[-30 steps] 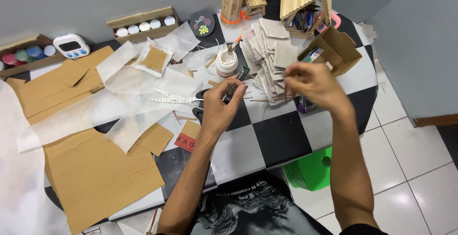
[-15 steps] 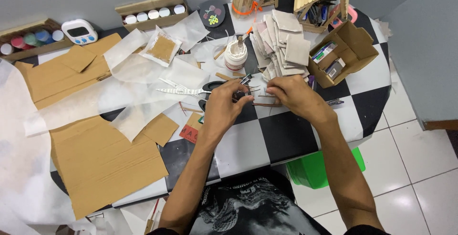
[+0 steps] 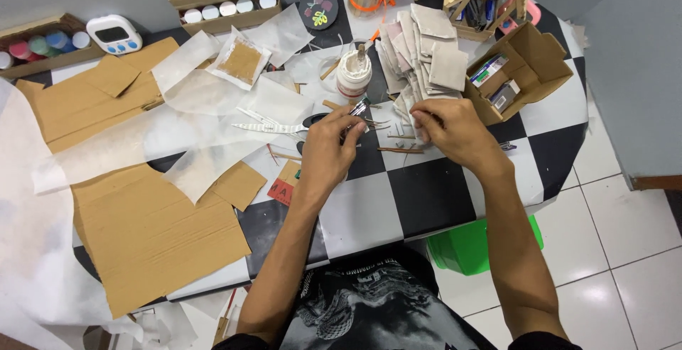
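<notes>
head view: left hand (image 3: 332, 135) fingers pinch a small metal tool (image 3: 357, 110) over the checkered counter (image 3: 419, 194). right hand (image 3: 449, 128) fingers curl on the edge of a grey card stack (image 3: 426, 52), w/ thin sticks (image 3: 398, 150) betw. risk: elbow nudge tips glue bottle (image 3: 353, 74) just behind. both forearms reach fwd, wrists bent down.

Brush (image 3: 357, 109): thin, dark handle w/ metal ferrule, tilted, in your left hand (image 3: 331, 137) over the checkered table.
Grey squares (image 3: 426, 52): stack of flat pieces fanned out; your right hand (image 3: 447, 131) pinches at the near end.
Glue bottle (image 3: 353, 74): white, upright, just behind brush.
</notes>
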